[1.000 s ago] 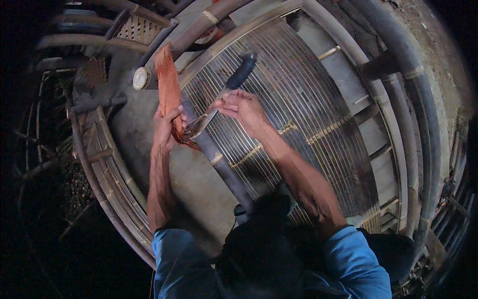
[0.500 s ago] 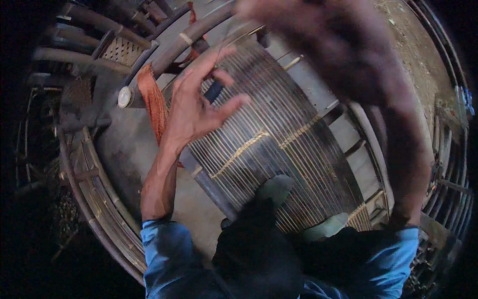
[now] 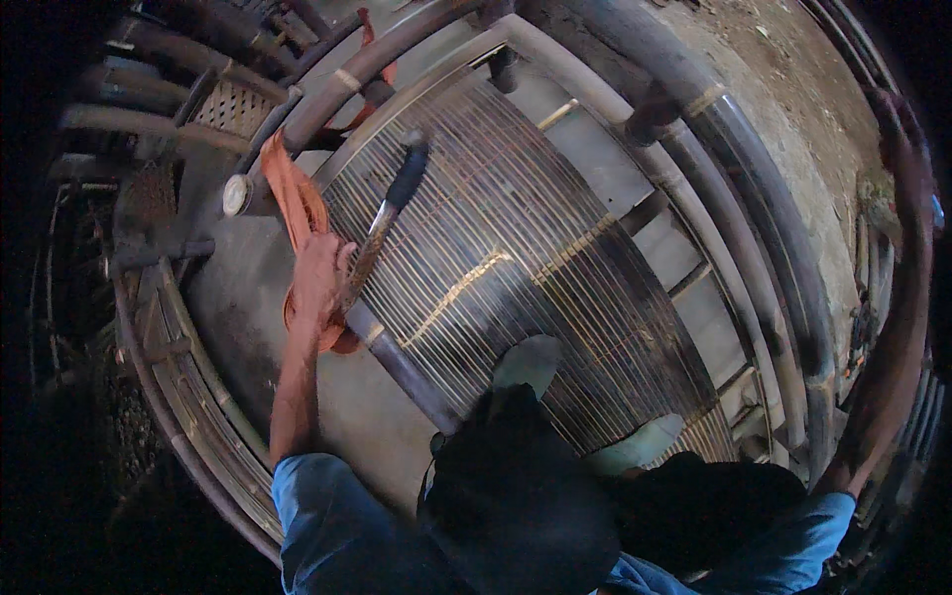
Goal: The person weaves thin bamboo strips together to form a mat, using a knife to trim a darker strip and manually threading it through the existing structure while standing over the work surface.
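Note:
My left hand (image 3: 319, 276) is at the left edge of a slatted bamboo seat (image 3: 585, 327), its fingers curled on a strip of orange cloth (image 3: 299, 203). The cloth hangs over the frame rail above and below the hand. Just beside the fingers, a long tool (image 3: 405, 180) lies slanted across the slats; its upper end is a black-wrapped handle, its lower part brownish metal. My right arm stretches out to the far right, and my right hand (image 3: 894, 124) is dark and blurred near the picture's rim, so its fingers cannot be made out.
Thick bamboo poles (image 3: 734, 149) curve along the seat's far and right sides. My feet (image 3: 528, 365) rest on the slats. Another bamboo frame (image 3: 198, 397) stands at left, with a small lattice panel (image 3: 233, 107) farther back. Bare ground (image 3: 764, 59) shows at upper right.
My left hand, open above the slats before, has moved down and left onto the orange cloth. My right hand has swung from the top centre to the far right, uncovering the poles.

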The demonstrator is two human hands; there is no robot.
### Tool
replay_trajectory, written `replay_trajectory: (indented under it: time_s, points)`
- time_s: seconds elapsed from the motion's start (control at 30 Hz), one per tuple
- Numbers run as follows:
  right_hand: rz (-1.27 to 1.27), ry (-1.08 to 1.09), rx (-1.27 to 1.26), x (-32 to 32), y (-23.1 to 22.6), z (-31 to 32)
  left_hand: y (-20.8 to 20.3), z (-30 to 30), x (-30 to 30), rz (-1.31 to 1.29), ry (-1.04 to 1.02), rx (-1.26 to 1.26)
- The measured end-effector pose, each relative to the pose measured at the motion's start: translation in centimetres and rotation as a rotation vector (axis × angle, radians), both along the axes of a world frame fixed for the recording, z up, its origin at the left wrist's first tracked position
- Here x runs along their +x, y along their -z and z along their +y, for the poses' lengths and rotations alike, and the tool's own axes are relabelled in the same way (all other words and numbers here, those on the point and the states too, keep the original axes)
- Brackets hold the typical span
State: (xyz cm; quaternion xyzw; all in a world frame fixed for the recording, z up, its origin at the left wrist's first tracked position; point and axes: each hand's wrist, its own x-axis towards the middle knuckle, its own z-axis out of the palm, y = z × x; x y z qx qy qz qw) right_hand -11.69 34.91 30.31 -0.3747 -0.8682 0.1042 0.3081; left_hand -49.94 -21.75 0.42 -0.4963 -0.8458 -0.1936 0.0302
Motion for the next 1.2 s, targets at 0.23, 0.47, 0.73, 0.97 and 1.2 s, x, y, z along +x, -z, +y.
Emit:
replay_trajectory:
  time_s: [0.23,0.47,0.73,0.97,1.2]
  points:
    - [-0.492,-0.291,0.047,-4.0,9.8,-2.9,-5.1,1.5,7.1,0.150,0.077,0.014]
    - [-0.075,-1.017,-0.531,-13.3,11.7,-25.2,-10.2,10.3,13.6,0.003,0.232,0.148]
    - [-0.300,-0.856,-1.197,-11.0,12.5,-24.3,-11.0,11.0,14.0,-0.018,0.228,0.123]
    - [-0.525,-0.495,-0.631,-10.8,10.1,-21.2,-8.7,3.6,10.6,-0.533,-0.276,0.013]
    - [-0.653,-0.633,-0.668,-6.2,13.9,-17.2,-4.2,1.1,11.6,-1.178,-0.090,0.171]
